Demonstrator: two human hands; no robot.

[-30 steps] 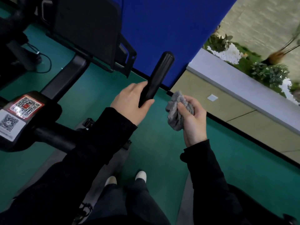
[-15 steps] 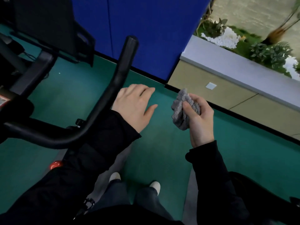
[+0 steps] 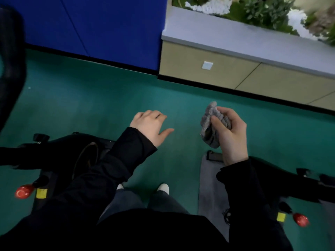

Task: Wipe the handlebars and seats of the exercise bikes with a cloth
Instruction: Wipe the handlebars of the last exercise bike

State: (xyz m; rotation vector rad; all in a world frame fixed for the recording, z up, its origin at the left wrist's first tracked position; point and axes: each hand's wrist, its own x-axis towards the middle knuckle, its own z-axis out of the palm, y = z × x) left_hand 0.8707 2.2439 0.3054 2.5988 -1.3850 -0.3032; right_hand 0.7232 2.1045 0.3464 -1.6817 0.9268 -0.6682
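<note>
My right hand grips a crumpled grey cloth in front of me, above the green floor. My left hand hangs free over the floor with its fingers loosely bent and nothing in it. A black exercise bike stands at the lower left, partly behind my left sleeve, with a red knob on it. A second black bike stands at the lower right, also with a red knob. No handlebar or seat shows plainly in the head view.
Green floor runs between the two bikes, where my feet stand. A blue wall panel and a beige planter ledge with plants close off the far side. A grey mat lies under the right bike.
My left hand has let go of the black handlebar and moved off it. The view has swung right, away from the left bike's handlebar. The cloth stays in my right hand.
</note>
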